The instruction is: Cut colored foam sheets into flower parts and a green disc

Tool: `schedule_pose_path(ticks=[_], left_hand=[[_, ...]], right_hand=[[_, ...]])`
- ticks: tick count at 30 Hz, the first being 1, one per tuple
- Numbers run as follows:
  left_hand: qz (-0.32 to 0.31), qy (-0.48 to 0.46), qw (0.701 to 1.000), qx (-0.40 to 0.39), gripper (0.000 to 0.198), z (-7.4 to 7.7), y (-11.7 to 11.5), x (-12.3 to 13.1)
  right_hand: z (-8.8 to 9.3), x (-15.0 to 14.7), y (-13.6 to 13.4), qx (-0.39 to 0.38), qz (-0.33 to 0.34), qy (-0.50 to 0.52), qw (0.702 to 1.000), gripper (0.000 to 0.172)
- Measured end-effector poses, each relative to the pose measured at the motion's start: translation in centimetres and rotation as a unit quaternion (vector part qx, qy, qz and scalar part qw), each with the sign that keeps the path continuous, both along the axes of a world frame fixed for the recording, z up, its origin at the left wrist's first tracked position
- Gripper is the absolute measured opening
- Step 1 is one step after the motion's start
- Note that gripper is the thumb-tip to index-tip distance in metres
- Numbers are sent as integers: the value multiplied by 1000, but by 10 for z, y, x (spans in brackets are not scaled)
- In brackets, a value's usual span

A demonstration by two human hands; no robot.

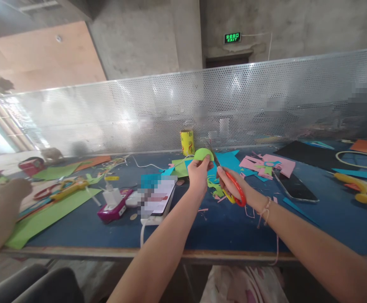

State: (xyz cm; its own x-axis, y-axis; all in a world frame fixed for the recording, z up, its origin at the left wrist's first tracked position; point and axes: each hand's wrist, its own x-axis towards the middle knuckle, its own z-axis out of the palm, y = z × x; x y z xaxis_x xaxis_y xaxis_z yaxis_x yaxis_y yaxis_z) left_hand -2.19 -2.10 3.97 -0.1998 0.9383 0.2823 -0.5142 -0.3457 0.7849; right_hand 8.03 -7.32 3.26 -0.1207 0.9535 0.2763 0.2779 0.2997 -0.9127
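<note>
My left hand [198, 171] is closed on a small rounded piece of light green paper [203, 155], held up above the table. In my right hand [230, 181] is a pair of scissors [240, 194] with red and yellow handles. The blades point up and away, close against the right edge of the green paper; whether they touch it I cannot tell. Beneath my hands lie blue paper [230, 162] and curled green scraps [215, 185]. A yellow cylindrical container [187, 142] stands just beyond my left hand.
Left of my arm are a phone [159, 198] and a purple power strip [115, 206]. Pink paper [281, 164], a dark phone [297, 185] and a yellow glue gun [360, 187] lie right. A perforated metal screen [170, 105] borders the back. Another person's arm [3, 214] reaches in at far left.
</note>
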Motion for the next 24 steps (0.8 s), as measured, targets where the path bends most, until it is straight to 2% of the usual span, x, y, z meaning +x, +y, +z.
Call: schedule_pose_path(ticks=[5, 11, 17, 24], left_hand=[[-3, 0, 1000, -5, 26, 0, 0, 0], [6, 19, 1000, 1, 24, 0, 2, -3], [-2, 34, 999, 0, 24, -1, 2, -4], [2, 40, 999, 3, 23, 1, -1, -3]], right_hand=[[1, 0, 0, 23, -21, -37, 999, 43], [-8, 6, 13, 65, -42, -52, 996, 43], [-5, 6, 10, 6, -3, 20, 1000, 43], [1, 1, 2, -11, 4, 42, 999, 42]])
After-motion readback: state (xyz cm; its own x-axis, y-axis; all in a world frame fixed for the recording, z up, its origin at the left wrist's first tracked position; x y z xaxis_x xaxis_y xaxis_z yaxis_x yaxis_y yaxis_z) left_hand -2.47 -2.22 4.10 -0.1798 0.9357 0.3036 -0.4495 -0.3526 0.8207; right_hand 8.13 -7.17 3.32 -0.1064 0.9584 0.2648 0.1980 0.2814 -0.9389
